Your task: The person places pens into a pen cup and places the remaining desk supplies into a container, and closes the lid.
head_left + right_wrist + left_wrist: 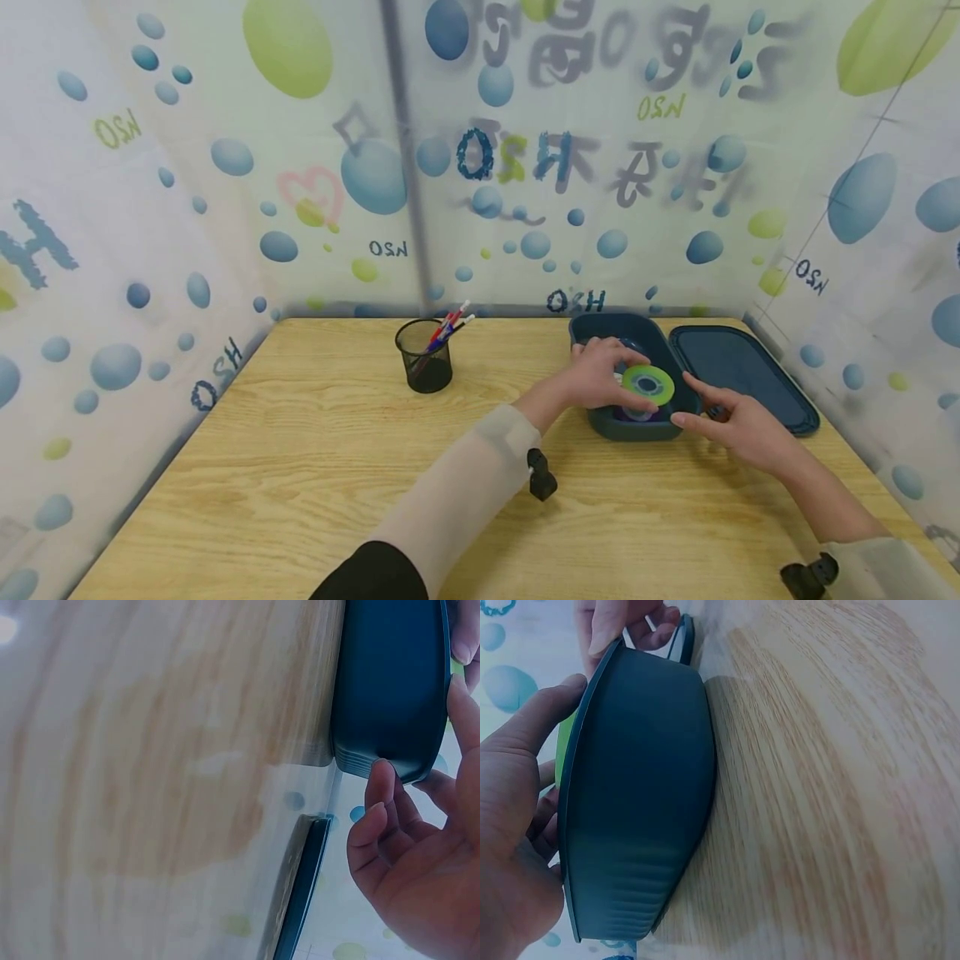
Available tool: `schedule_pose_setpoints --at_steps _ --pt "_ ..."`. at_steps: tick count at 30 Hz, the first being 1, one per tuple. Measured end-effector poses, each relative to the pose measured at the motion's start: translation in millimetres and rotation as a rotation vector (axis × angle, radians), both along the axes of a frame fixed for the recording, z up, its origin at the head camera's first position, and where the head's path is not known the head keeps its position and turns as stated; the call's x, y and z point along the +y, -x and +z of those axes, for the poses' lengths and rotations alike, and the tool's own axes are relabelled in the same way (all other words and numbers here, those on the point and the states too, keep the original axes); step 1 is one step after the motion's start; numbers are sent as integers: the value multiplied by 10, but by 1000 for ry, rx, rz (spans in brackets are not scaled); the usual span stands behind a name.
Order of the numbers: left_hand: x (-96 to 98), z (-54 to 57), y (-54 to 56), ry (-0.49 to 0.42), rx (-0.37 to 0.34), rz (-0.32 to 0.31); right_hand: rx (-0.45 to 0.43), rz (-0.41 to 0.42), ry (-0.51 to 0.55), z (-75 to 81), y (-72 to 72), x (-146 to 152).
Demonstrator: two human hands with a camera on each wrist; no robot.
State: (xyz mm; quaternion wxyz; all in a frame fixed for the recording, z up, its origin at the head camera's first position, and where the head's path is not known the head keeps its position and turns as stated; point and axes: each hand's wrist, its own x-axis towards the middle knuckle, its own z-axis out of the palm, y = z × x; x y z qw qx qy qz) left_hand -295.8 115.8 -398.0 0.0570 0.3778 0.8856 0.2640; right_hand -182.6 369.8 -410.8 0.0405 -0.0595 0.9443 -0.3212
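Observation:
On the right of the table, in the head view, is a dark blue-green plastic box [633, 431] without its lid. Over its opening, my left hand [600, 375] pinches a round lime-green disc [664, 390] with a pale ring and dark centre between thumb and fingers. Beneath the disc, a purple and clear round item [637, 414] shows partly inside the box. My right hand [742, 429] holds the box's near right corner, thumb and fingers on either side of it. In the left wrist view, the box wall [637, 765] hides most of the disc.
The box's flat dark lid [738, 367] lies on the table just right of the box. A black mesh pen cup [427, 367] with several pens stands at the back, left of the box. A patterned curtain [525, 208] hangs behind the wooden table [300, 458].

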Motion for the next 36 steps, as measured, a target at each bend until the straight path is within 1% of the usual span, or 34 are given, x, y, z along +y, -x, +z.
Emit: schedule_pose_setpoints --at_steps 2,6,12,17,20,23,28,33,36 --pt "7 11 -9 2 -6 3 -3 -3 -4 -1 -1 0" --pt "0 29 -24 -6 -27 -15 0 -2 -7 0 -2 -4" --pt "-52 58 -40 -75 -57 -24 1 -3 -6 0 -3 -7" --pt "-145 89 -40 -122 -78 -19 -4 -4 -10 -2 -5 -9" --pt "-215 95 -30 -140 -82 -16 -2 -4 -10 -1 -7 -17" --pt "-285 88 -19 -177 -85 -24 0 -6 -10 -3 -11 -22" --pt "-470 12 -17 -232 -116 -18 -4 -11 -7 -14 -11 -28" --pt "-696 -121 -26 -289 -172 26 6 -11 -11 -19 -6 -25" --pt "-809 -188 -51 -320 -212 52 12 -6 -7 -15 -10 -17"
